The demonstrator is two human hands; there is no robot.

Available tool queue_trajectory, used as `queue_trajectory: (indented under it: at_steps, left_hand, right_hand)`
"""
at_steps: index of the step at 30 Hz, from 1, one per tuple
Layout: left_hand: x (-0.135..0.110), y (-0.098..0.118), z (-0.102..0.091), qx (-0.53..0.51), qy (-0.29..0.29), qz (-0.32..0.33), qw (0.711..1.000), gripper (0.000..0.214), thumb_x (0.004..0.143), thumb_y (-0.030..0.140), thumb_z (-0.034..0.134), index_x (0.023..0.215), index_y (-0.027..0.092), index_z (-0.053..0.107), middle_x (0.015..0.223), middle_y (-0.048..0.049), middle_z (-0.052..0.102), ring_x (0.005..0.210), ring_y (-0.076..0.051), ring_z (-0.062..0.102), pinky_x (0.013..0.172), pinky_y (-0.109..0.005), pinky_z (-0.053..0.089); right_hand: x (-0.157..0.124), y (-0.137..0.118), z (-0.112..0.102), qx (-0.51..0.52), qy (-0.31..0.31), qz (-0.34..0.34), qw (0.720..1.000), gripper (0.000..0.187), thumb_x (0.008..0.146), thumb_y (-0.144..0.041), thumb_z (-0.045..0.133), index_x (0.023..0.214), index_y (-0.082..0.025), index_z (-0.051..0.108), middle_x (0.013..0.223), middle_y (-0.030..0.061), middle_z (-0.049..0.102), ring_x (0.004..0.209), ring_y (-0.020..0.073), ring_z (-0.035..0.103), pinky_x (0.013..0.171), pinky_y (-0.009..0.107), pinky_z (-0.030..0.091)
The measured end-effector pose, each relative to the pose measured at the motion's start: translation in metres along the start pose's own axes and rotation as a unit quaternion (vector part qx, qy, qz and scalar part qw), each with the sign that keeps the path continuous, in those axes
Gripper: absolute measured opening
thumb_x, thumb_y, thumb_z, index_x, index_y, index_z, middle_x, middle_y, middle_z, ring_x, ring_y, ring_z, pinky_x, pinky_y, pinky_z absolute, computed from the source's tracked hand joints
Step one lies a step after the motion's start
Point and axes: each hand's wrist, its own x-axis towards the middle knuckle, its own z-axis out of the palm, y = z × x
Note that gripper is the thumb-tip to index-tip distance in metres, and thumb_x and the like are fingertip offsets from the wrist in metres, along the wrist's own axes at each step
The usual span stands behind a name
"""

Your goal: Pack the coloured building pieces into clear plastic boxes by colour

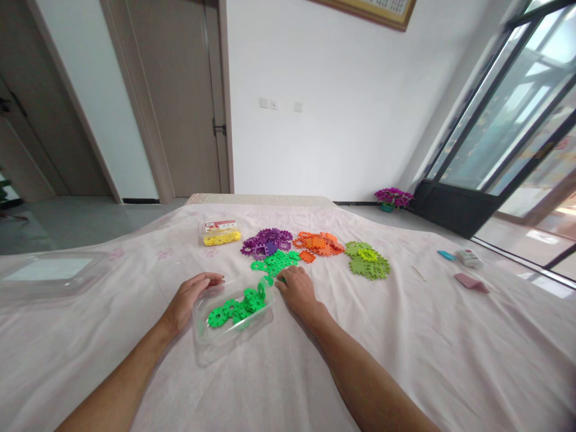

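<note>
A clear plastic box (204, 333) lies on the pink cloth in front of me, with several green snowflake pieces (236, 308) inside. My left hand (189, 300) rests at the box's left rim, fingers curled along its edge. My right hand (297, 288) sits just right of the box, fingers bent down onto the near edge of a loose pile of green pieces (275, 262). Whether it grips a piece is hidden. Behind lie a purple pile (266, 241), an orange pile (318, 243) and a lime-green pile (368, 260).
A small clear box with yellow pieces (220, 233) stands at the back left. A clear lid (49, 273) lies far left. A teal item (446, 255), a white item (468, 258) and a pink item (470, 282) lie at right. The pink cloth (405, 348) covers the surface.
</note>
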Motion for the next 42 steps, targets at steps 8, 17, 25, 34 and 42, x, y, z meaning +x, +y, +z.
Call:
queue_trajectory:
  at_steps: [8, 17, 25, 34, 42]
  left_hand:
    - [-0.002, 0.003, 0.002, -0.001, 0.005, 0.002, 1.0, 0.042, 0.076, 0.049, 0.069, 0.098, 0.013, 0.075, 0.11, -0.015, 0.073, 0.102, -0.03, 0.068, 0.092, -0.041, 0.052]
    - [-0.001, 0.001, 0.001, -0.003, 0.0, 0.003, 1.0, 0.041, 0.078, 0.049, 0.068, 0.098, 0.014, 0.075, 0.11, -0.0147, 0.073, 0.102, -0.03, 0.068, 0.093, -0.041, 0.051]
    - [0.001, 0.002, 0.002, 0.0, 0.008, -0.004, 1.0, 0.042, 0.074, 0.05, 0.071, 0.097, 0.014, 0.076, 0.108, -0.0145, 0.074, 0.102, -0.03, 0.068, 0.089, -0.039, 0.053]
    - [-0.001, 0.002, 0.002, -0.008, 0.002, -0.003, 1.0, 0.039, 0.077, 0.047, 0.07, 0.096, 0.014, 0.075, 0.107, -0.0136, 0.073, 0.103, -0.03, 0.067, 0.093, -0.041, 0.051]
    - [0.0, 0.002, 0.003, -0.008, 0.002, -0.005, 1.0, 0.039, 0.078, 0.047, 0.069, 0.098, 0.014, 0.075, 0.109, -0.0138, 0.073, 0.103, -0.03, 0.067, 0.093, -0.041, 0.051]
  right_hand:
    - [0.0, 0.001, -0.007, 0.009, -0.042, 0.096, 0.994, 0.027, 0.087, -0.044, 0.065, 0.104, -0.023, 0.065, 0.105, 0.0075, 0.062, 0.089, 0.0202, 0.059, 0.071, 0.029, 0.036]
    - [0.009, 0.0, 0.001, 0.252, 0.123, 0.056, 0.958, 0.014, 0.083, -0.027, 0.063, 0.073, -0.019, 0.067, 0.075, 0.0012, 0.062, 0.072, 0.0148, 0.055, 0.067, 0.026, 0.04]
    - [0.008, -0.036, -0.01, 0.476, 0.199, 0.076, 0.853, 0.014, 0.084, -0.034, 0.062, 0.085, -0.02, 0.065, 0.073, -0.0001, 0.06, 0.064, 0.0142, 0.055, 0.058, 0.026, 0.047]
    - [-0.015, -0.076, -0.029, 0.371, 0.179, -0.116, 0.904, 0.011, 0.085, -0.017, 0.061, 0.08, -0.023, 0.068, 0.077, 0.0006, 0.063, 0.08, 0.0156, 0.057, 0.075, 0.028, 0.046]
    - [-0.015, -0.077, -0.023, 0.366, 0.146, -0.12, 0.911, 0.013, 0.087, -0.014, 0.06, 0.081, -0.022, 0.068, 0.079, 0.0013, 0.063, 0.082, 0.0158, 0.058, 0.077, 0.027, 0.046]
